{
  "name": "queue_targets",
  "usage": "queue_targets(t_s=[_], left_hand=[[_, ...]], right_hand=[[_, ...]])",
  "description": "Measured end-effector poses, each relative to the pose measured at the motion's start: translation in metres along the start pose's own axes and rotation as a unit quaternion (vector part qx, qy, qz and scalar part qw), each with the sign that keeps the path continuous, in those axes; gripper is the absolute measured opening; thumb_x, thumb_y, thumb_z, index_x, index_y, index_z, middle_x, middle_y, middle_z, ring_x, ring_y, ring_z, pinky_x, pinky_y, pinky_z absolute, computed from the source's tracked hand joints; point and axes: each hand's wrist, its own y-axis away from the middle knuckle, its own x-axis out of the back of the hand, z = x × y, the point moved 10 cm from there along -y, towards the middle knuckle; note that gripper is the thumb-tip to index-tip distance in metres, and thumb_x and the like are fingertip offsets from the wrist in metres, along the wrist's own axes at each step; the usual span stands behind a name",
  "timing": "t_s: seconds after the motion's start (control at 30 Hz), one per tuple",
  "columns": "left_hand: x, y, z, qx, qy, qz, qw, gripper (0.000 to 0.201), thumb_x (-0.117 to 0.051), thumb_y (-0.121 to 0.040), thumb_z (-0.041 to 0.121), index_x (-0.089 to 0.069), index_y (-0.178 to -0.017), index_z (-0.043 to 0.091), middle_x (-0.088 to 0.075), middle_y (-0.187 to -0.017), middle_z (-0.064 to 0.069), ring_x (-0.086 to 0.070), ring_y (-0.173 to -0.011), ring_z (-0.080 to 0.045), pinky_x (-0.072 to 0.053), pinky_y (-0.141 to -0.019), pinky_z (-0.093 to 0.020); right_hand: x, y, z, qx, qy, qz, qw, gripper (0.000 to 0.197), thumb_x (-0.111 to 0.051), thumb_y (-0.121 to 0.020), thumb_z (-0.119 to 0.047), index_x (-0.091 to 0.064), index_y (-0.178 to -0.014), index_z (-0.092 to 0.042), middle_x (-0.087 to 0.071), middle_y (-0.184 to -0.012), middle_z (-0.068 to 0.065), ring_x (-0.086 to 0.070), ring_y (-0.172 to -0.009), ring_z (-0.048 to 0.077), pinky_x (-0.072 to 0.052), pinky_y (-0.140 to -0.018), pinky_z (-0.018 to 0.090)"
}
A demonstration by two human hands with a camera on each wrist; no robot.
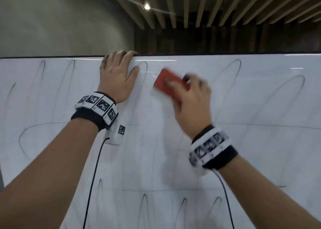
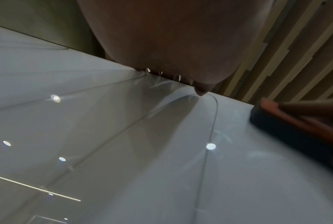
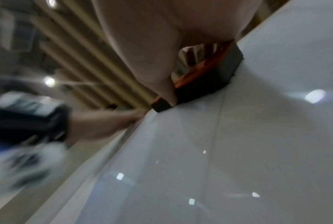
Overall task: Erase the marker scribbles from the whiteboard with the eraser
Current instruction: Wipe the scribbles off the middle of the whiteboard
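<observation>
A white whiteboard (image 1: 173, 150) fills the lower part of the head view, covered in looping grey marker scribbles (image 1: 231, 68). My right hand (image 1: 189, 96) grips a red-backed eraser (image 1: 166, 82) with a dark felt face and presses it flat on the board near the top edge; it is motion-blurred. In the right wrist view the eraser (image 3: 209, 75) lies against the board under my palm. My left hand (image 1: 118, 75) is flat on the board with its fingers curled over the top edge, just left of the eraser. The left wrist view shows the eraser (image 2: 296, 121) at the right.
The board's dark top edge (image 1: 225, 53) runs across the head view; behind it are a wooden slatted ceiling (image 1: 208, 6) and a grey wall (image 1: 52, 20). Cables (image 1: 93, 176) hang from both wristbands in front of the board. Scribbles continue left, right and below.
</observation>
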Motion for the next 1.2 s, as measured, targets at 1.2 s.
queue_targets(t_s=[1.2], left_hand=[[-0.003,-0.001,0.001,-0.002,-0.025,0.014,1.0,0.05,-0.039,-0.102,0.042,-0.044,-0.146,0.019,-0.047,-0.144,-0.008,-0.039,-0.137,-0.03,-0.017,-0.124,-0.047]], right_hand=[[-0.044,0.147,-0.035,0.198,-0.003,-0.184,0.963,0.052,-0.08,-0.079,-0.012,-0.07,-0.126,-0.032,-0.06,-0.126,0.009,-0.05,-0.107,0.031,-0.043,-0.095,0.044]])
